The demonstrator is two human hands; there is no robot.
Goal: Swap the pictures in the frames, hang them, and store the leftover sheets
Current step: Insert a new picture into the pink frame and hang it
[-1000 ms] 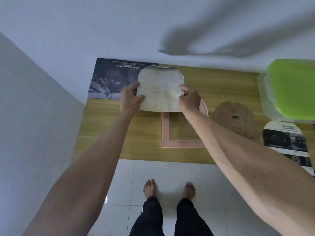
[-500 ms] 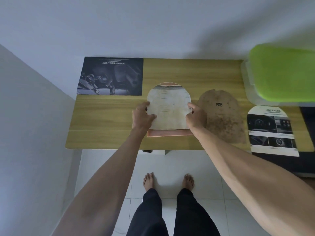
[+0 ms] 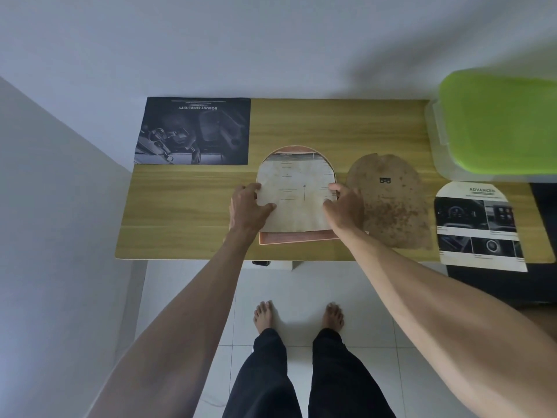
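An arch-shaped pale sheet, blank side up with faint print showing through, lies over a pink arch-shaped picture frame on the wooden table. My left hand pinches the sheet's left edge, thumb on top. My right hand pinches its right edge. The frame shows only as a pink strip below the sheet and a thin rim at its top. A brown arch-shaped backing board with a small black hanger lies flat just right of my right hand.
A dark car-interior poster lies at the table's back left. An arch-cut printed sheet headed "ADVANCED" sits at the right end, overhanging the front edge. A clear storage box with a green lid stands back right. My bare feet are below.
A second ago both hands held the sheet up above the frame. They have brought it down onto the frame, and it now lies lower and more squarely over it.
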